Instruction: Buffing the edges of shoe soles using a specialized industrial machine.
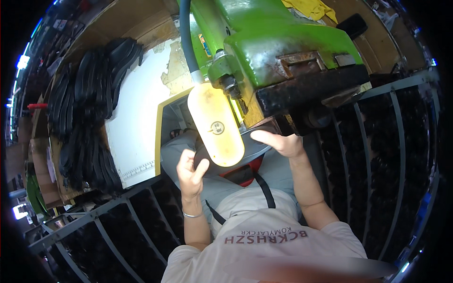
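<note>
Under the green machine's head [288, 61], my right hand [282, 143] is closed on a dark shoe sole [261, 130], thumb lying on top and fingers hidden beneath. My left hand [190, 175] is curled at the left side of a lit yellow lamp [216, 125], thumb and fingers bent toward a dark edge [203, 152] that seems to be the same sole. The lamp covers the middle of the sole, so its full shape is hidden. A metal tool tip [242, 126] points down close to my right thumb.
Black shoe soles [94, 80] lie piled on the white table [137, 113] to the left. A grey hose [185, 37] leads to the lamp. Grey metal racks [401, 141] filled with dark items stand at both sides. A yellow cloth [311, 8] rests at the back.
</note>
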`<state>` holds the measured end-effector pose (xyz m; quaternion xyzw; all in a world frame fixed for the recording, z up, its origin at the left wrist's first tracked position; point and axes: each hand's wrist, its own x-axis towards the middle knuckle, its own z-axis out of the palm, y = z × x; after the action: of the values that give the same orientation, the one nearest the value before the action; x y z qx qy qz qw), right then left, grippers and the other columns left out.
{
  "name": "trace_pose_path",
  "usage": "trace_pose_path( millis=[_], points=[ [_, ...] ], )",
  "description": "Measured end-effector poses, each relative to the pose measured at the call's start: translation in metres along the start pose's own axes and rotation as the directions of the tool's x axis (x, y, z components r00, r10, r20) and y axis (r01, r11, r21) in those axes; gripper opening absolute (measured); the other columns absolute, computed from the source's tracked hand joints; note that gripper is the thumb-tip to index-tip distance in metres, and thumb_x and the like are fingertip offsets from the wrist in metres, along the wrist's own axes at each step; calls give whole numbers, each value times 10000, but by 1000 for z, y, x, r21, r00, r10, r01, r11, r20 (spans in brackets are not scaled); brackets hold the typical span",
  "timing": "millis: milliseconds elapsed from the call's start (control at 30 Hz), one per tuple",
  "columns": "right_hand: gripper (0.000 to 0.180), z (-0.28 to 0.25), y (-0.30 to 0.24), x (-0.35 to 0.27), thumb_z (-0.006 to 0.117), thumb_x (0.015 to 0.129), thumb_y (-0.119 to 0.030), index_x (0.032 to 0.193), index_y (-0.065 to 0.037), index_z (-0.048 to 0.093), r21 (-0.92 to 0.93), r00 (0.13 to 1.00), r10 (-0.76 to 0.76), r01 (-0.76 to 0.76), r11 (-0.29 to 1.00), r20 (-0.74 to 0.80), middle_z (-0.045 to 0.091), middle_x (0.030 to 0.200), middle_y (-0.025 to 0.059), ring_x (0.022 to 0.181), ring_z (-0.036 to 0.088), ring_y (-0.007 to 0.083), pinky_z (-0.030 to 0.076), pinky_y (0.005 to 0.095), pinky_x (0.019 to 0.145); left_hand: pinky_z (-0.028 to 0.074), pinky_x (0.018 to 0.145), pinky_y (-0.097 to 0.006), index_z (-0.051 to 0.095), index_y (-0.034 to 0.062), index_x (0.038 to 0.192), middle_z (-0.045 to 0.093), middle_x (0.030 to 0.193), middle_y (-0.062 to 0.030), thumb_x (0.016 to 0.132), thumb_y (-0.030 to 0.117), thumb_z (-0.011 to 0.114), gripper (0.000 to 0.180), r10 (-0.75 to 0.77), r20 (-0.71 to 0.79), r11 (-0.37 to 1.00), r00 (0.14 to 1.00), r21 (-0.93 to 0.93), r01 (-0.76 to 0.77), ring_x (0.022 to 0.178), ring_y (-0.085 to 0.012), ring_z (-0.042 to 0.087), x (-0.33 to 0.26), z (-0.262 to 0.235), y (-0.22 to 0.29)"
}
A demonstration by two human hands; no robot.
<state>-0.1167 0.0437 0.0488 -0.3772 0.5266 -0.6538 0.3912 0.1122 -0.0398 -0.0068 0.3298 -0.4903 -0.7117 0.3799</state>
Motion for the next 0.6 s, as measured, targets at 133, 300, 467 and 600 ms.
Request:
trace_pose_path(
  millis=[133,300,467,600],
  points=[
    [680,16,10,4,819,598,21,1170,32,452,88,987,117,-107,990,-114,597,1077,95,954,597,152,476,277,862,429,764,-228,519,31,874,587,955,-55,767,-10,703,217,-77,123,986,989,157,57,828,-85,536,-23,-24,-49],
    [719,16,21,3,838,568,16,1169,26,443,19,983,-5,8,1000,-184,613,1012,96,950,595,145,495,282,849,485,828,-251,524,-42,1086,616,1036,-100,782,-59,667,336,-208,202,978,957,36,205,926,-133,601,-35,47,-65],
    [481,-8,-2,-4,810,635,-34,1016,16,522,-551,929,-368,287,783,-38,610,810,33,648,528,57,401,192,567,511,765,-250,582,-52,1025,648,962,-94,790,-15,686,260,-214,269,964,939,213,158,862,-113,610,-31,64,-69],
    [179,-72,-47,-24,676,788,-44,942,-6,591,-406,707,-281,-9,914,-649,615,802,35,680,567,55,453,195,615,557,761,-334,408,-59,1238,550,1167,-242,898,-3,505,358,-19,233,1000,972,18,16,906,-258,645,-17,48,-34]
  ],
)
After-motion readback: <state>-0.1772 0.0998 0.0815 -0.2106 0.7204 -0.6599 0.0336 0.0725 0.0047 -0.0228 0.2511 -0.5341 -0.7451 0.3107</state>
